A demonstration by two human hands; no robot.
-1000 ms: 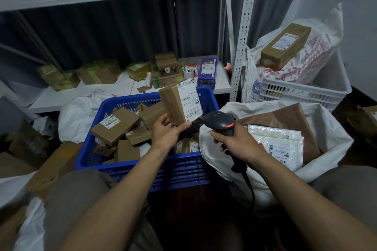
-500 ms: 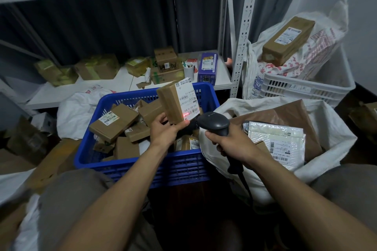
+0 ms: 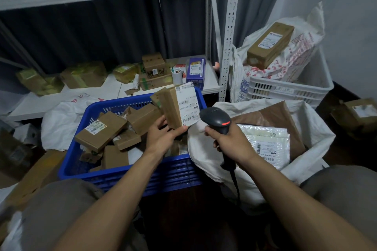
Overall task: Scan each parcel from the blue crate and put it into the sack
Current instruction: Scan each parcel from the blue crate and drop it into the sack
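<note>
The crate (image 3: 130, 179) holds a heap of boxes (image 3: 101, 131). Over the crate's right side the left hand (image 3: 163, 138) holds a parcel (image 3: 173, 106) upright. The sack (image 3: 206, 161) touches the crate's right wall, with an envelope (image 3: 265, 142) lying in it. The right hand (image 3: 232, 142) grips the scanner (image 3: 216, 118) above the sack's edge nearest the crate. Behind the crate runs a shelf (image 3: 67, 96) with cartons (image 3: 83, 76) on it. Behind and to the right of the crate stands a basket (image 3: 285, 89).

The left forearm (image 3: 114, 193) and right forearm (image 3: 285, 189) are bare down to the left hand (image 3: 163, 138) and right hand (image 3: 230, 142). Plain, matte grey-brown cloth covers the left leg (image 3: 61, 210) and right leg (image 3: 342, 193); shorts or trousers, cannot tell.
</note>
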